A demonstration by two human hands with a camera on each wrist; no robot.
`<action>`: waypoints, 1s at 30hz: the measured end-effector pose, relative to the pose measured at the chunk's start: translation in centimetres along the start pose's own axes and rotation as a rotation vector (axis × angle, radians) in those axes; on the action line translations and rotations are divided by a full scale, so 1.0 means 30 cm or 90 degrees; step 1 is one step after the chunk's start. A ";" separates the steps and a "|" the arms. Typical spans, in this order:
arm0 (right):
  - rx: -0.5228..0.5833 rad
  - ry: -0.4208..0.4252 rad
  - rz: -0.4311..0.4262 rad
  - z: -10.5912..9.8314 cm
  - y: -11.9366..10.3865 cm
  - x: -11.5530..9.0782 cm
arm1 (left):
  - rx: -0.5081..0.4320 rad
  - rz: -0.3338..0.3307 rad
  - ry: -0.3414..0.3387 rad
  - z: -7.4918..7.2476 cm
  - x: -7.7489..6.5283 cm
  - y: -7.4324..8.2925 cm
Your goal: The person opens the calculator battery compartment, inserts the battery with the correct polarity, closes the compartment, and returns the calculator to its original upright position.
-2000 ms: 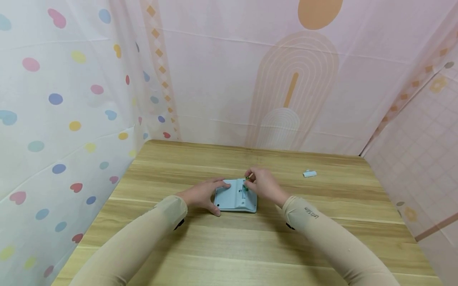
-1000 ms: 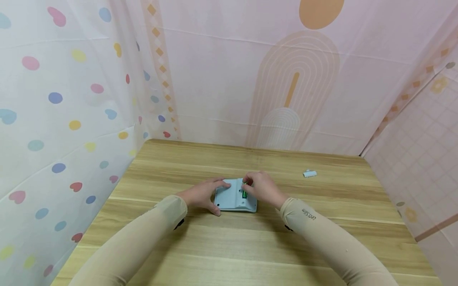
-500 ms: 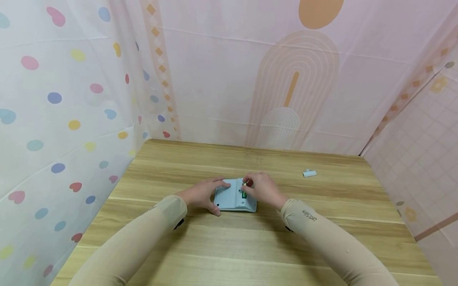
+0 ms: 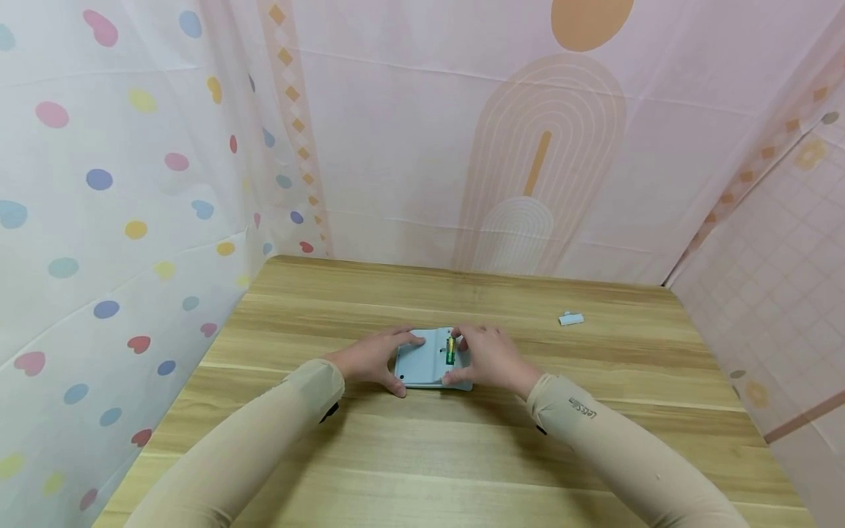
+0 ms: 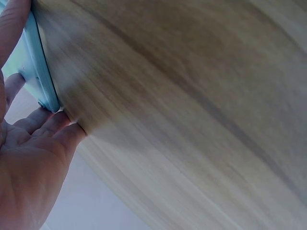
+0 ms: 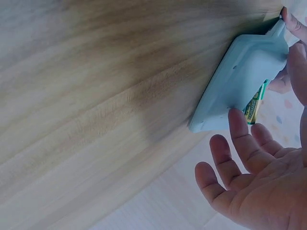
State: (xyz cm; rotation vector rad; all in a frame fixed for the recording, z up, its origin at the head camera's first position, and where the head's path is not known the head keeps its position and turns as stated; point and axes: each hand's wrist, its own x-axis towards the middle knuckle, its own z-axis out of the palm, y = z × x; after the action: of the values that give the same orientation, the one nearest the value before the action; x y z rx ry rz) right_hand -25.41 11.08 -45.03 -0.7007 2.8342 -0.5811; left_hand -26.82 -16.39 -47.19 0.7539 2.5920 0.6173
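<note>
**Level the battery (image 4: pixel 450 350) at both ends before fetching the cover (image 4: pixel 571 319)**

The green and yellow battery lies lengthwise in the slot (image 4: pixel 444 359) of a pale-blue case (image 4: pixel 417 361), set around the middle of the worktop (image 4: pixel 409 455) with its slotted side up. Whether both battery ends are fully down cannot be told, so a light press on each, one after the other, seems the sensible check. If an end rides high, pushing it gently towards the opposite end and then down should serve better than forcing the middle.

The right hand (image 4: pixel 491 356) has its fingers loosely spread and grips nothing: the forefinger is at the far end of the battery, the thumb over the near part of the case. That wide spread suits steady pressing, though not a pinch.

The left hand (image 4: pixel 371 358) grips the other side of the case, thumb by its near edge, forefinger on top, remaining fingers at its far edge. This brace is worth having, as the case could otherwise slide or rock under pressure.

The cover lies well apart, towards the far right corner of the worktop, and is best left there until the battery sits level. Beyond the worktop's far edge hangs a patterned cloth (image 4: pixel 383 147).
</note>
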 end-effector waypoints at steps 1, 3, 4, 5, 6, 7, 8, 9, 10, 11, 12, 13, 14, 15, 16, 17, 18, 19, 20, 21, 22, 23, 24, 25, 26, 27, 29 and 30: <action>-0.003 -0.001 0.001 0.002 0.001 -0.001 | 0.001 -0.001 -0.001 0.000 0.000 0.000; -0.005 -0.003 0.002 0.004 0.001 -0.002 | 0.000 -0.002 -0.003 0.000 0.000 -0.001; -0.008 -0.003 0.002 0.005 0.001 -0.002 | 0.000 -0.003 -0.003 0.000 0.000 -0.001; -0.011 -0.002 0.002 0.006 0.001 -0.003 | -0.002 -0.003 -0.003 0.000 0.000 -0.002; -0.013 0.000 0.001 0.007 0.001 -0.003 | -0.003 -0.002 -0.003 0.000 0.000 -0.002; -0.014 0.000 0.001 0.007 0.001 -0.003 | -0.004 -0.002 -0.003 0.000 0.000 -0.002; -0.014 0.001 0.002 0.007 0.000 -0.003 | -0.005 -0.002 -0.002 0.000 -0.001 -0.002; -0.014 0.001 0.003 0.007 -0.002 -0.004 | -0.006 -0.001 -0.003 0.000 -0.001 -0.002; -0.015 0.002 0.003 0.008 -0.002 -0.003 | -0.006 -0.001 -0.002 0.000 -0.002 -0.002; -0.014 0.003 0.004 0.008 -0.004 -0.004 | -0.007 -0.001 -0.002 -0.001 -0.002 -0.002; -0.015 0.003 0.005 0.009 -0.005 -0.005 | -0.008 -0.001 -0.002 -0.001 -0.002 -0.002; -0.015 0.004 0.006 0.010 -0.006 -0.006 | -0.008 -0.001 -0.002 -0.001 -0.003 -0.002; -0.017 0.004 0.007 0.012 -0.007 -0.008 | -0.008 0.000 -0.001 -0.001 -0.003 -0.002; -0.019 0.004 0.007 0.015 -0.008 -0.010 | -0.008 0.001 0.000 -0.001 -0.003 -0.003; -0.023 0.006 0.007 0.018 -0.008 -0.012 | -0.007 0.000 0.000 -0.001 -0.003 -0.003; -0.025 0.007 0.008 0.021 -0.009 -0.014 | -0.005 -0.001 0.000 0.000 -0.002 -0.003; -0.026 0.006 0.008 0.024 -0.009 -0.016 | -0.003 -0.001 0.000 0.000 -0.002 -0.004; -0.026 0.007 0.009 0.027 -0.009 -0.018 | -0.001 -0.001 0.000 0.001 -0.001 -0.004; -0.026 0.007 0.010 0.029 -0.010 -0.019 | -0.001 -0.002 0.000 0.001 -0.001 -0.004; -0.024 0.007 0.011 0.032 -0.010 -0.020 | -0.001 -0.003 -0.001 0.001 0.000 -0.004; -0.020 0.008 0.011 0.034 -0.010 -0.020 | -0.001 -0.003 -0.002 0.002 0.000 -0.004; -0.015 0.008 0.012 0.035 -0.011 -0.020 | -0.002 -0.001 -0.001 0.002 0.000 -0.004; -0.011 0.009 0.013 0.036 -0.011 -0.020 | -0.003 0.000 -0.001 0.002 0.000 -0.003; -0.004 0.010 0.014 0.037 -0.012 -0.020 | -0.004 0.000 -0.001 0.001 0.000 -0.002; 0.002 0.009 0.015 0.037 -0.013 -0.019 | -0.006 0.000 -0.001 0.001 -0.001 -0.001; 0.008 0.008 0.016 0.037 -0.013 -0.019 | -0.006 0.001 -0.002 0.000 -0.001 0.000; 0.021 0.006 0.020 0.036 -0.015 -0.020 | -0.008 0.001 -0.001 -0.002 -0.002 0.003; 0.025 0.006 0.020 0.036 -0.015 -0.020 | -0.010 0.000 -0.002 -0.002 -0.002 0.004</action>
State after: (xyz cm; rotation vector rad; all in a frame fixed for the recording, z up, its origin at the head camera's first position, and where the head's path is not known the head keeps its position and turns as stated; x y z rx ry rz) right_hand -24.43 10.63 -45.80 -0.6469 2.8284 -0.6348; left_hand -26.75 -16.37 -47.06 0.7503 2.5817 0.6345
